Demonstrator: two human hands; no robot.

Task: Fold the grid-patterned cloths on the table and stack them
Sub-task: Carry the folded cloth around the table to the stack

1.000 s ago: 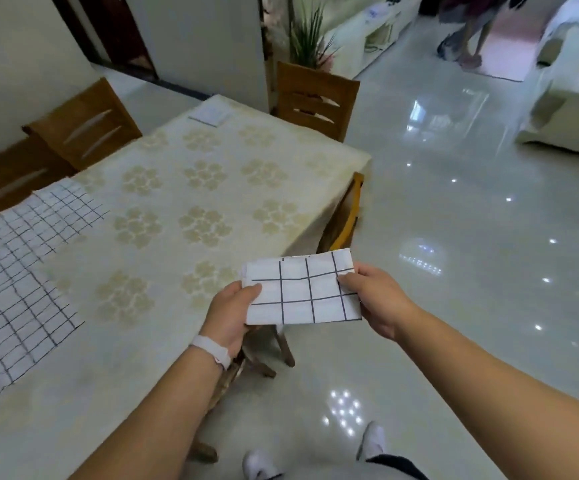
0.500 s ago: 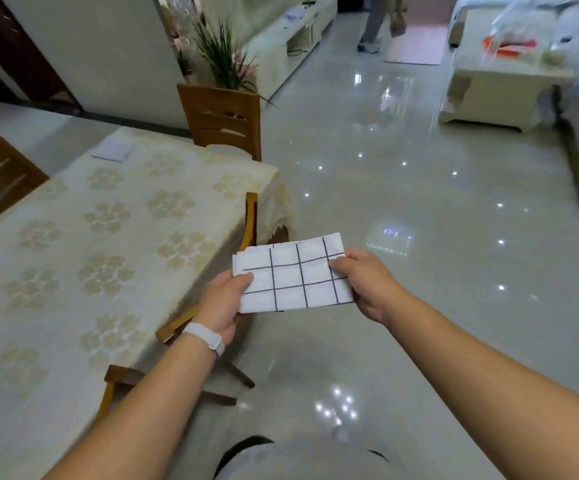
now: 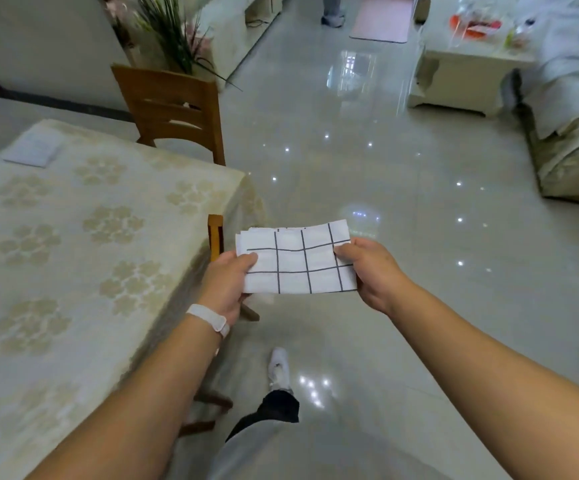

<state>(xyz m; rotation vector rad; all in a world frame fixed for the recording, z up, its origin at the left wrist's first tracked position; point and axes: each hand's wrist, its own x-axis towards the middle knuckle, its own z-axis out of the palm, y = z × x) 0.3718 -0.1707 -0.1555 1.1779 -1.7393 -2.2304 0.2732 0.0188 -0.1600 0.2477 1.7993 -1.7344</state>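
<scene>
You hold the folded cloth (image 3: 296,261) by its two short ends. Your left hand (image 3: 227,287) pinches the left edge with the thumb on top and the fingers underneath, and your right hand (image 3: 372,271) pinches the right edge the same way. The hold and the fold are the same as a second ago. What has changed is where you are: your view has swung right and you have walked along the table (image 3: 73,237), so the unfolded grid cloths that lay on its left side are now out of sight. The cloth hangs in the air over the floor, just off the table's near corner and touching nothing else, and one shoe (image 3: 278,367) is stepping forward below it. This suggests the folding of this piece is done and you are carrying it to be stacked. A pale flat piece (image 3: 33,152) lies at the table's far corner, near the chair (image 3: 173,109). It may be the stack, but it is too blurred to tell whether it has a grid.
</scene>
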